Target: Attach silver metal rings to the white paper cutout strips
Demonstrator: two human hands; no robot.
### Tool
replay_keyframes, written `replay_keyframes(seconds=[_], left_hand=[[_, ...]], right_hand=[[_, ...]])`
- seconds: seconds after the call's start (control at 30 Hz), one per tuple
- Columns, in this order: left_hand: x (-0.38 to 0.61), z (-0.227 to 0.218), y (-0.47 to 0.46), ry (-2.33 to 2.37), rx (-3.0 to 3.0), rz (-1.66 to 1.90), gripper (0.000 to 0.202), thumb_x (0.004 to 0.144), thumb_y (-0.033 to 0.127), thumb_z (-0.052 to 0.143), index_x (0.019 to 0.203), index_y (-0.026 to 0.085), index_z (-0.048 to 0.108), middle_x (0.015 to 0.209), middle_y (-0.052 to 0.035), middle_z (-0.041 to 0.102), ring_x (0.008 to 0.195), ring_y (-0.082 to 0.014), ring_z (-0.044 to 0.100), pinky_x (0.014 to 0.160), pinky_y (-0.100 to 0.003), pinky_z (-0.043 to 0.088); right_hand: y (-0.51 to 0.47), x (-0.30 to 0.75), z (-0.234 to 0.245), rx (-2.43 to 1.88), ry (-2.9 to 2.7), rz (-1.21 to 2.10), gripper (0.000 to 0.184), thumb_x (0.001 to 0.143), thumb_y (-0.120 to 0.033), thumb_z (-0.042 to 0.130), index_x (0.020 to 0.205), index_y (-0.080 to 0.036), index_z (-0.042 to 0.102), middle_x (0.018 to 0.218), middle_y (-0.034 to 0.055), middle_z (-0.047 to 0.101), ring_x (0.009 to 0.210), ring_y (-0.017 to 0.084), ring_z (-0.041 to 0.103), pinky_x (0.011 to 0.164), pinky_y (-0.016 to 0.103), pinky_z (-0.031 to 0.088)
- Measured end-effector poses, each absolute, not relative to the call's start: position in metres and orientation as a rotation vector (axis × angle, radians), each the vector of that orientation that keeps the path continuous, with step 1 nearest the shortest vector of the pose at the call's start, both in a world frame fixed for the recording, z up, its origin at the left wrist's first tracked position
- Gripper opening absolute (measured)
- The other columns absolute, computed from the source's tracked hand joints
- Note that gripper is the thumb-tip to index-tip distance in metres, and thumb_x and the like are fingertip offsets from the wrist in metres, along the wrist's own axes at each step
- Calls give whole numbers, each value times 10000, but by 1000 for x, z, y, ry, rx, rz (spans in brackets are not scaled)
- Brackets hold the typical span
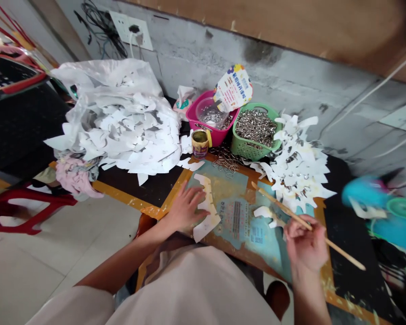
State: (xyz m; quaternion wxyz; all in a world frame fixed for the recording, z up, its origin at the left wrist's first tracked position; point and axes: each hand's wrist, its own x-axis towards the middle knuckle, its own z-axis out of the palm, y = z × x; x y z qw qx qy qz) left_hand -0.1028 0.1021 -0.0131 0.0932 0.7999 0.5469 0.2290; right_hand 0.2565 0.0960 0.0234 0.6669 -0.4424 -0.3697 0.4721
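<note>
My left hand [186,208] lies flat on a notched white paper cutout [207,208], pressing it against the painted board [235,180]. My right hand [306,241] grips a long wooden stick [280,206], whose tip points up and to the left over the board. Just left of that hand lies a small white paper cutout [266,213]. Beyond the stick, a heap of white paper cutouts with metal pieces on them [296,169] overlaps the board. A small glue-smeared pot [200,143] stands at the board's far edge.
A green basket of metal rings [255,128] and a pink basket [206,119] stand behind the board. Loose metal clips [225,162] lie in front of them. A plastic bag of paper cutouts [115,122] fills the left. A blurred blue object [379,198] is at right.
</note>
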Motion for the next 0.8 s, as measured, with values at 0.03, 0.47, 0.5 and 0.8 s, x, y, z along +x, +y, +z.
replay_keyframes(seconds=[0.03,0.47,0.5,0.8], left_hand=[[-102,-10,95,1546,2408,717,298,920,434,555,1132,227,589,1124,-102,660,1115,-265,619,1184,-562,273],[-101,16,51,1206,2412,122,253,1004,324,419,953,198,633,937,-69,673,812,-227,644,709,-323,493],[-102,21,54,1183,2354,128,270,1006,305,405,902,197,630,887,-53,663,763,-201,633,677,-295,476],[-29,43,101,1326,1825,990,151,918,279,547,820,173,591,768,-16,653,666,-129,628,631,-224,488]], right_hand=[[89,260,24,-1008,-838,1036,315,831,-547,636,923,-263,734,592,9,599,443,128,454,413,260,377],[23,281,7,-1514,-1306,222,244,927,-350,580,1060,-206,724,950,90,696,729,207,618,747,403,497],[18,285,1,-1569,-1355,101,239,933,-333,573,1051,-180,712,948,100,697,783,221,639,797,414,508],[-4,320,-45,-1902,-1442,-321,395,911,-354,598,1231,-124,573,1126,176,648,1090,313,609,936,478,512]])
